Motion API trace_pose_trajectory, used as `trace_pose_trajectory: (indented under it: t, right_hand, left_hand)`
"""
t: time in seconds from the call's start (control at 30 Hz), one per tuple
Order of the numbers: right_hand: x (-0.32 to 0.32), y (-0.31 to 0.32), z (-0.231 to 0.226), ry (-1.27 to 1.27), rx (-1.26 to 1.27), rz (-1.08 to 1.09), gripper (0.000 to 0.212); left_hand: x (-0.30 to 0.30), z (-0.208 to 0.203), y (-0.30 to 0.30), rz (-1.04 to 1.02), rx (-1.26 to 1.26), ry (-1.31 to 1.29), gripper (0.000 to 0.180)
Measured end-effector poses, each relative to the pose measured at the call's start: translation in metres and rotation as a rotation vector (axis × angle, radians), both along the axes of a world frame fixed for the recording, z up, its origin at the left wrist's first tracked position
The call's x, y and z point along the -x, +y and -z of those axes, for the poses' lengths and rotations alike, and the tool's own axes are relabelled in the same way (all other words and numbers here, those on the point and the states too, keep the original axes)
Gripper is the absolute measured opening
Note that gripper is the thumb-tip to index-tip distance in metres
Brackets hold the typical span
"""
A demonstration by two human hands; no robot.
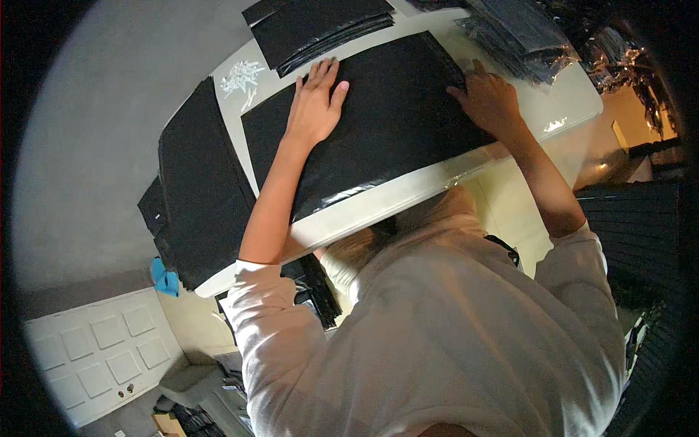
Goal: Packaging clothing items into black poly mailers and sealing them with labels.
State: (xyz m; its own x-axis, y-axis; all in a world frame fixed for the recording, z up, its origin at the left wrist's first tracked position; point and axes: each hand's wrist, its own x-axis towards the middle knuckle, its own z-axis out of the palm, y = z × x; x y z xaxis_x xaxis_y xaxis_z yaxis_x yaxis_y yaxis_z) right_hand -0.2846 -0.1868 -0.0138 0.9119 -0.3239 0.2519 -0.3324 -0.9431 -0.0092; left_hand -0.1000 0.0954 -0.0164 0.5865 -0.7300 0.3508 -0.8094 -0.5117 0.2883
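A large flat black rectangular piece (386,109), which looks like cloth, lies before me on a white table, with a shiny clear plastic strip along its near edge. My left hand (317,105) rests flat on its left part, fingers stretched toward the far edge and thumb apart. On the right edge lies my right hand (489,100), index finger and thumb spread, with the other fingers partly hidden. Neither hand grips anything that I can see.
Beyond the piece is a stack of folded black pieces (320,33); more black pieces (200,153) overhang the table's left side. Small white strips (242,79) lie in a heap at the far left. Clear plastic packages (513,40) are piled far right. The white table's edge (378,200) runs before my body.
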Motion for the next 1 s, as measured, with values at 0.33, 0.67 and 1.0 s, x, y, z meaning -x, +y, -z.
trace_pose_trajectory:
  t: [0.33,0.67,1.0]
  right_hand:
    - [-0.006,-0.001,-0.011,-0.129,-0.094,-0.020,0.030]
    - [0.000,-0.016,-0.042,-0.149,-0.641,-0.154,0.063]
    - [-0.040,0.092,-0.131,-0.332,-0.280,-0.506,0.058]
  left_hand:
    - [0.026,0.002,0.026,0.039,0.022,0.088,0.051]
    - [0.029,0.004,0.025,0.004,-0.295,0.003,0.070]
    - [-0.013,-0.036,0.064,-0.197,0.345,0.374,0.035]
